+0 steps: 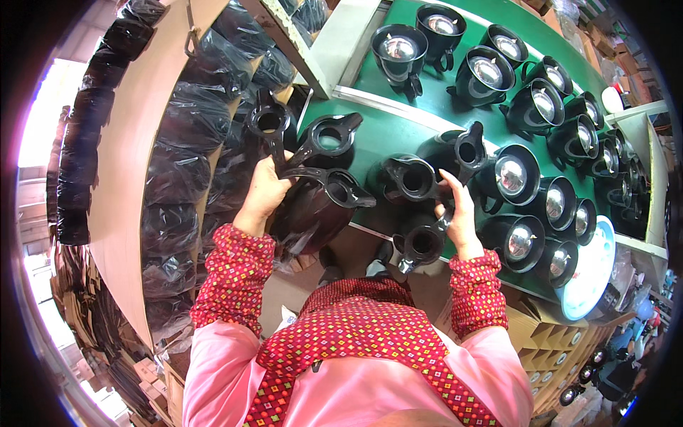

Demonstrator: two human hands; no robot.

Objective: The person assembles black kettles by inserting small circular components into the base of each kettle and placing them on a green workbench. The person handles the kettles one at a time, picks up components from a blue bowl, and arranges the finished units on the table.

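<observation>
My left hand [265, 191] is closed around the handles of a cluster of three black jugs. The nearest black jug [307, 217] hangs largest below the fingers, and the other two stand beyond it. At the edge of the green table, my right hand [459, 212] has its fingers curled at the handles of another three black jugs. One of these, a dark jug [384, 179], is on the left of that cluster, one is farther back, and one tilts toward me. All of these jugs have ring-shaped open tops with spouts.
Rows of black jugs with shiny silver inner liners [511, 176] stand on the green table [363, 153]. A white-blue round tray [600, 285] sits at its right end. On the left, racks hold bagged black items [178, 171]. Partitioned cardboard boxes [544, 349] stand below right.
</observation>
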